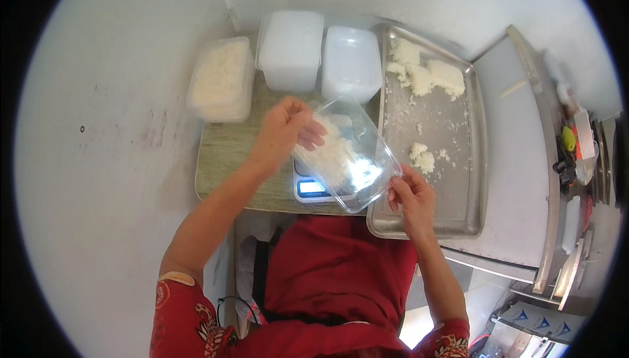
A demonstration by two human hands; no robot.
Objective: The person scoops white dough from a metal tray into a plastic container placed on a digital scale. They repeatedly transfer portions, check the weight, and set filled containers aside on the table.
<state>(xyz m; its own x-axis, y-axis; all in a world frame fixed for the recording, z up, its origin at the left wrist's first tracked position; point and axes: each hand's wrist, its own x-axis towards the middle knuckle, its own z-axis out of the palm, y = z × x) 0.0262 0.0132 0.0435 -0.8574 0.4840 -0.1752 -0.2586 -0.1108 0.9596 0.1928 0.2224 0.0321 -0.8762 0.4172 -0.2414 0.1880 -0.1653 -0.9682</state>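
Observation:
A clear rectangular plastic lid (367,134) is held slanted between my two hands, with bright glare on its surface. My left hand (295,124) pinches its upper left side. At its lower right corner, my right hand (414,195) grips the edge. Beneath the lid, and seen through it, white rice (334,154) lies heaped on a digital kitchen scale (300,194) with a lit display. Whatever container holds this rice is hard to make out through the lid and glare.
Right of the scale lies a shallow metal tray (449,161) with clumps of rice (422,75). Behind stand a lidded tub of rice (219,80), a stack of white plastic containers (292,48) and another white container (352,63). Walls close in at the left and back.

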